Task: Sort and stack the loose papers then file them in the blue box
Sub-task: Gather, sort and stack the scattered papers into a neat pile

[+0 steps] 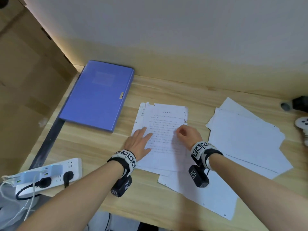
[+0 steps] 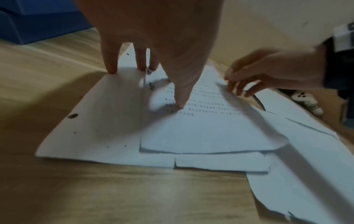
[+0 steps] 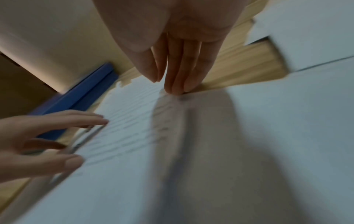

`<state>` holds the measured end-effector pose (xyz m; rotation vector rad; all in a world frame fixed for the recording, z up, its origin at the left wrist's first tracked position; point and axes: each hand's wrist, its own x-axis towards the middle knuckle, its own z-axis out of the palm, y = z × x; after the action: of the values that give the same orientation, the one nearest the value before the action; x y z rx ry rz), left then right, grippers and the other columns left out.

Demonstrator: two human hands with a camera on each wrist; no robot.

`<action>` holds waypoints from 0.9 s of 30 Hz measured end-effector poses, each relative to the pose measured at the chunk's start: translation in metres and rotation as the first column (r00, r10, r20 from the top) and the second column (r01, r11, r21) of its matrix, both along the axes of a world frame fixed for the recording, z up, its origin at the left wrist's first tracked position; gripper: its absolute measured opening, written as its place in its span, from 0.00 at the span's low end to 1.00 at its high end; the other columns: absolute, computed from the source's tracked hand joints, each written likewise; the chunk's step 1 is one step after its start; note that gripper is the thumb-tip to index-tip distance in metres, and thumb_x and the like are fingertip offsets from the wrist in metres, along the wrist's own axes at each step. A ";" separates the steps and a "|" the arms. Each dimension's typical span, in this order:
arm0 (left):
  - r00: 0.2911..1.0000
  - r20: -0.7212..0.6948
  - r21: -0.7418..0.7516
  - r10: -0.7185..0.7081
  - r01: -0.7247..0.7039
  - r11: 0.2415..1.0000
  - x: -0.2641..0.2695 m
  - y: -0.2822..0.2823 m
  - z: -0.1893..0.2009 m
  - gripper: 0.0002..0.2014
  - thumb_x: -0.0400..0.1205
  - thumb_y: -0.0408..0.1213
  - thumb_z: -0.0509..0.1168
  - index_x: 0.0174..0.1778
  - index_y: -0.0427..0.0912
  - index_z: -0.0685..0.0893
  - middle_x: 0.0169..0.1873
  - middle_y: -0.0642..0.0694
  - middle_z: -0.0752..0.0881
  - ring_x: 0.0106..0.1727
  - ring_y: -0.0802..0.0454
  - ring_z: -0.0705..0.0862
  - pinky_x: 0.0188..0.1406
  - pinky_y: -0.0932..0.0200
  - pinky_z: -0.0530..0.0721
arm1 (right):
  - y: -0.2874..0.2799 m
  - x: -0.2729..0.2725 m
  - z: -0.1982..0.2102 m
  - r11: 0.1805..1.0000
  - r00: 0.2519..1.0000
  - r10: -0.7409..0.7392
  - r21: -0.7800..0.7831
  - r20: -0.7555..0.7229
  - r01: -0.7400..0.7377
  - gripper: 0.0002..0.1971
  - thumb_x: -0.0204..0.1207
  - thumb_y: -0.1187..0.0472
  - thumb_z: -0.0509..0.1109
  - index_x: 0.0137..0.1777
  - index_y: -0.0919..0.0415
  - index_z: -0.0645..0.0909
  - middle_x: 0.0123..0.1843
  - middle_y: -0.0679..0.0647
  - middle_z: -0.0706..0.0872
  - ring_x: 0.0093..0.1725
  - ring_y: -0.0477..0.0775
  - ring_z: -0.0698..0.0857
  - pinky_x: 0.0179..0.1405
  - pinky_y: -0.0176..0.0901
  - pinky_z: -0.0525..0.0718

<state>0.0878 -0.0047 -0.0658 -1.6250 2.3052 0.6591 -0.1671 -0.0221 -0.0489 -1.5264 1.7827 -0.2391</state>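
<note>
A partial stack of printed sheets is seen at centre of the head view, edges not yet squared: lower sheets stick out at the left and bottom. The left hand is laid on the stack's left part, fingers straight and spread, pressing the paper down; nothing is grasped. The right hand is set at the top sheet's right edge w/ fingers bent down onto it; in the right wrist view the fingertips are seen meeting that edge, but whether the sheet is pinched or only nudged cannot be told (blur).

Progress, as judged: early-to-mid. Some sheets are gathered, none filed. A second loose pile is left spread at the right of the frame, overlapping and fanned, and one more sheet lies below the stack at lower centre. The blue box is seen lying flat and closed at upper left centre, just beside the stack, clasp side toward it. Still to be done: remaining sheets collected, edges aligned, box opened, stack put in.

Other items: a power strip w/ plugs and cables at lower left, a white controller at the right edge, near the loose pile. The closed lid is the main obstacle; the table in front of the box is otherwise open wood.
</note>
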 end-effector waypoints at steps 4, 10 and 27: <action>0.990 0.132 -0.003 0.044 -0.044 0.999 0.020 -0.010 0.002 0.33 0.84 0.55 0.57 0.85 0.53 0.57 0.87 0.45 0.49 0.85 0.44 0.55 0.74 0.45 0.73 | 0.008 -0.035 -0.003 0.997 0.999 -0.012 0.082 -0.052 0.016 0.04 0.75 0.56 0.72 0.49 0.49 0.84 0.50 0.45 0.89 0.50 0.51 0.86 0.53 0.46 0.84; 0.976 0.216 0.024 0.023 -0.029 0.999 -0.019 -0.042 0.022 0.28 0.84 0.46 0.55 0.82 0.48 0.62 0.86 0.44 0.53 0.85 0.44 0.54 0.80 0.39 0.61 | 0.049 -0.122 0.001 0.973 0.973 -0.209 0.080 -0.093 0.216 0.05 0.73 0.58 0.73 0.46 0.47 0.83 0.46 0.45 0.88 0.48 0.51 0.85 0.50 0.44 0.82; 0.799 0.008 0.167 -0.601 0.591 0.789 -0.213 -0.042 0.023 0.31 0.68 0.53 0.75 0.62 0.45 0.73 0.57 0.49 0.75 0.57 0.48 0.75 0.45 0.52 0.75 | -0.043 -0.242 0.003 0.992 0.936 -0.099 0.039 -0.339 0.119 0.33 0.70 0.55 0.78 0.75 0.53 0.73 0.76 0.56 0.71 0.77 0.61 0.68 0.71 0.59 0.74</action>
<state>-0.1249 -0.0469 -0.0431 -0.7457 2.4470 0.5972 -0.4092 -0.0654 -0.0460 -1.4943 2.1254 0.0255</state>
